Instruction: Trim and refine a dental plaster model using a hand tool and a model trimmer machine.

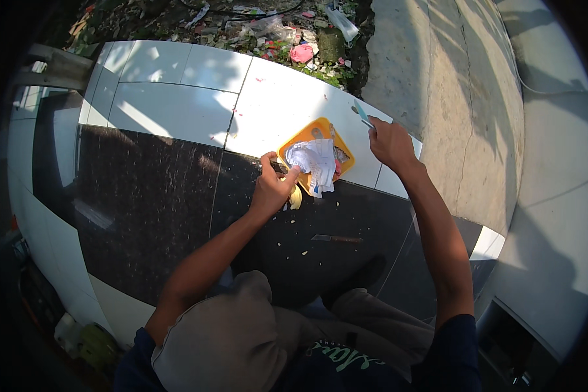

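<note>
An orange square plate [320,127] lies on the tiled floor where white tiles meet dark ones. A crumpled white paper or plastic wrapper [315,163] lies across the plate, with small scraps of food beside it. My left hand [272,186] pinches the wrapper's left edge at the plate's near side. A yellow piece [295,197] sits just under that hand. My right hand [389,142] is raised to the right of the plate and holds a thin light-blue tool [361,112], maybe a small knife, pointing away from me.
Dark polished tiles [144,196] fill the floor in front of my knees, with white tiles [176,91] beyond. Litter and plants [294,39] lie past the tile edge. A concrete path [457,85] runs on the right. Pale crumbs dot the dark tile.
</note>
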Action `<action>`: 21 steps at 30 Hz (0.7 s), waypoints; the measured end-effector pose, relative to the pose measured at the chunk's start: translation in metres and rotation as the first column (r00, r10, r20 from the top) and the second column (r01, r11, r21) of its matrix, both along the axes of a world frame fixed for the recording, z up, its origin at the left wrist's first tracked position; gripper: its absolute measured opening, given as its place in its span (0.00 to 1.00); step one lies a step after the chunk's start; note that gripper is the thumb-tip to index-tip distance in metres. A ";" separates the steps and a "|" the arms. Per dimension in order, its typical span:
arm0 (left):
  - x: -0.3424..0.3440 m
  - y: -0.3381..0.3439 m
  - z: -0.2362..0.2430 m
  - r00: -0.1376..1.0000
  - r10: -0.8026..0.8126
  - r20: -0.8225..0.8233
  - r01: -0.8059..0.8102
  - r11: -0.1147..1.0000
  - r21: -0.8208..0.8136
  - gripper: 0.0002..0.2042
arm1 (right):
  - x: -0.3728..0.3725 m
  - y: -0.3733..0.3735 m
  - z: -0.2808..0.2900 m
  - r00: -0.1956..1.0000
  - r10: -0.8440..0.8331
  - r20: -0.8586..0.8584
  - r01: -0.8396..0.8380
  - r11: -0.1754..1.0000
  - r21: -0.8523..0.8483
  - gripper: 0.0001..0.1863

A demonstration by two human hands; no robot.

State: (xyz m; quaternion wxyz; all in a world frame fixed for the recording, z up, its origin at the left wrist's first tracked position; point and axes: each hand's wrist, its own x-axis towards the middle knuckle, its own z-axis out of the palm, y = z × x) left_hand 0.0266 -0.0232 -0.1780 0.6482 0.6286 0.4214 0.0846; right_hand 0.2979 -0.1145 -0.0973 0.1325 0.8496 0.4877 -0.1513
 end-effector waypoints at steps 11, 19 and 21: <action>0.002 0.002 -0.016 0.996 -0.022 -0.090 0.028 0.998 0.063 0.32 | 0.002 -0.030 -0.067 0.116 -0.556 -0.823 0.925 0.363 -0.115 0.16; -0.006 0.009 -0.009 0.997 0.011 -0.078 -0.010 1.000 0.009 0.31 | -0.101 -0.171 -0.015 0.918 -0.045 -0.393 0.100 0.988 0.120 0.20; -0.012 0.015 -0.004 0.985 0.032 -0.168 -0.031 0.999 0.009 0.30 | -0.119 -0.188 -0.020 0.875 0.085 -0.476 -0.042 0.994 0.100 0.15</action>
